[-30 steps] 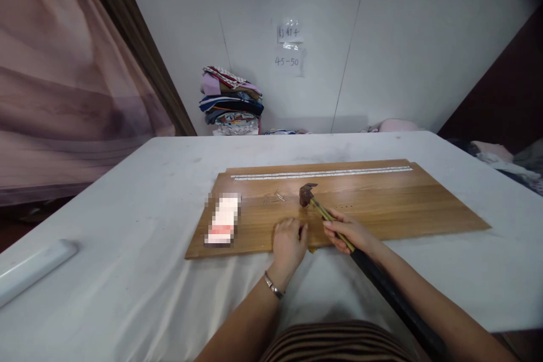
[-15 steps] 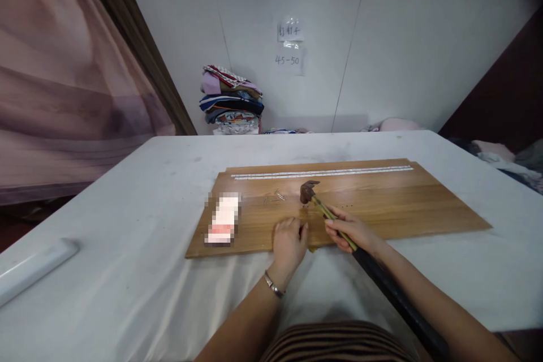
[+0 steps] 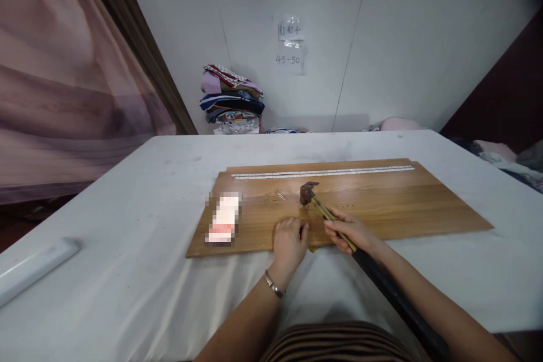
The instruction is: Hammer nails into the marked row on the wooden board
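Barely any change this last second: hammer (image 3: 374, 272) still around centre frame, head low by the board (image 3: 416, 201), right hand (image 3: 355, 232) wrapped round its handle, left hand (image 3: 290, 240) curled below centre, contents hidden; work seemingly kept to one spot.

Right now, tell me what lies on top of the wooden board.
The wooden board bears loose nails, white strips, a pixelated item and small dark dots. Whatever lies beneath the left fingers or behind the hammer head is hidden.
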`<state>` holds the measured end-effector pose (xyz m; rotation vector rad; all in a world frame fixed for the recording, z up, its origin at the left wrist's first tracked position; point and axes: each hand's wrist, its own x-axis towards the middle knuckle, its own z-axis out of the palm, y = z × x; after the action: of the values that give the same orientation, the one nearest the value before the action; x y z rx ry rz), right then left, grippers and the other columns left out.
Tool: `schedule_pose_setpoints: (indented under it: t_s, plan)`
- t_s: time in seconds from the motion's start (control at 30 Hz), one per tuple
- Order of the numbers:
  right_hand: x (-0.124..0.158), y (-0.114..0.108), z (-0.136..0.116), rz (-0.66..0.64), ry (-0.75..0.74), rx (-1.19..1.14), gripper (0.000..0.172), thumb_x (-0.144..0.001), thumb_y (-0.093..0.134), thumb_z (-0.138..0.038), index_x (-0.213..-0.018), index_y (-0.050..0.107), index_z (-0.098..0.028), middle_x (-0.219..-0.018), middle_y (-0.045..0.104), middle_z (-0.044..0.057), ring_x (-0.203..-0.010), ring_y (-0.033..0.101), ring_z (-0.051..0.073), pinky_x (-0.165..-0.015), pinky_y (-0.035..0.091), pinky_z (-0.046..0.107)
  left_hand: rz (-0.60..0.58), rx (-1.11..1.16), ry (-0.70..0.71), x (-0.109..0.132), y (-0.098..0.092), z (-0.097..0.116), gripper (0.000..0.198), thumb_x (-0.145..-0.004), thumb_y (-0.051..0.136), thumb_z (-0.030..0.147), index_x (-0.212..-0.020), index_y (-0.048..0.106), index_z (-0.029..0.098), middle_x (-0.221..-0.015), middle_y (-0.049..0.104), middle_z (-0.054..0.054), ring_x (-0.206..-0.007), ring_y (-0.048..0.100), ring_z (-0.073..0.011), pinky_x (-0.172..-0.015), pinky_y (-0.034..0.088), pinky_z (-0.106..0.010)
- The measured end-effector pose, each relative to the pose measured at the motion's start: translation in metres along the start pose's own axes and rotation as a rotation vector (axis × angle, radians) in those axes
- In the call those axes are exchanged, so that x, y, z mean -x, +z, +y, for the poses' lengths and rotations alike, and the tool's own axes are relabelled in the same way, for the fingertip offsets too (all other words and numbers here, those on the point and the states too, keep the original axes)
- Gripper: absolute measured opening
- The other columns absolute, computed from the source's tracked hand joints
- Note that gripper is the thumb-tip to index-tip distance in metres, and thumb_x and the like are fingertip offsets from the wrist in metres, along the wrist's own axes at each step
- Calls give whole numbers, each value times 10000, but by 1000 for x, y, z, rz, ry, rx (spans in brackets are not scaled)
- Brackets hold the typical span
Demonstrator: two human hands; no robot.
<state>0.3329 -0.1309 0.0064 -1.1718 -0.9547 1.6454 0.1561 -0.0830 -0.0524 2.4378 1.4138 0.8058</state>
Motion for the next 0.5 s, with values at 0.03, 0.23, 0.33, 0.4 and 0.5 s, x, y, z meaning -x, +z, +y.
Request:
schedule_pose_setpoints:
  t_s: [0.03, 0.23, 0.33, 0.4, 0.5]
  plan:
    - [0, 0, -1, -5, -6, 1, 659, -792, 676, -376, -1380, 425, -217, -599, 491, -94, -320, 355, 25, -281, 300, 131, -1, 1, 1, 0, 0, 0, 189, -901, 535, 228, -730, 590, 170, -745, 636, -39, -736, 574, -172, -674, 354, -294]
    - [-5, -3, 3, -16, 3, -1, 623, -796, 679, -375, -1354, 445, -226, -605, 498, -91, -324, 369, 29, -279, 309, 132, -5, 6, -5, 0, 1, -1, 180, -900, 531, 224, -741, 596, 170, -754, 641, -42, -744, 576, -177, -684, 359, -298]
    - [-5, -4, 8, -2, 13, -1, 652, -796, 676, -374, -1378, 425, -222, -595, 502, -90, -327, 375, 31, -283, 304, 129, -9, 2, -11, 0, 1, 0, 186, -900, 532, 226, -736, 597, 170, -750, 640, -43, -748, 578, -181, -680, 360, -300]
    - [-5, -4, 10, 2, 16, 0, 677, -793, 677, -374, -1395, 410, -220, -590, 505, -89, -326, 375, 32, -284, 300, 127, -5, 3, -9, 0, 1, 0, 189, -901, 533, 229, -733, 598, 170, -746, 639, -43, -750, 579, -181, -682, 360, -299]
    - [-3, -3, 9, -4, 23, -4, 690, -790, 677, -376, -1401, 403, -213, -594, 508, -88, -324, 375, 31, -284, 299, 128, -1, 11, -3, 0, 1, 0, 183, -901, 533, 226, -739, 601, 173, -747, 639, -41, -748, 578, -177, -685, 360, -295]
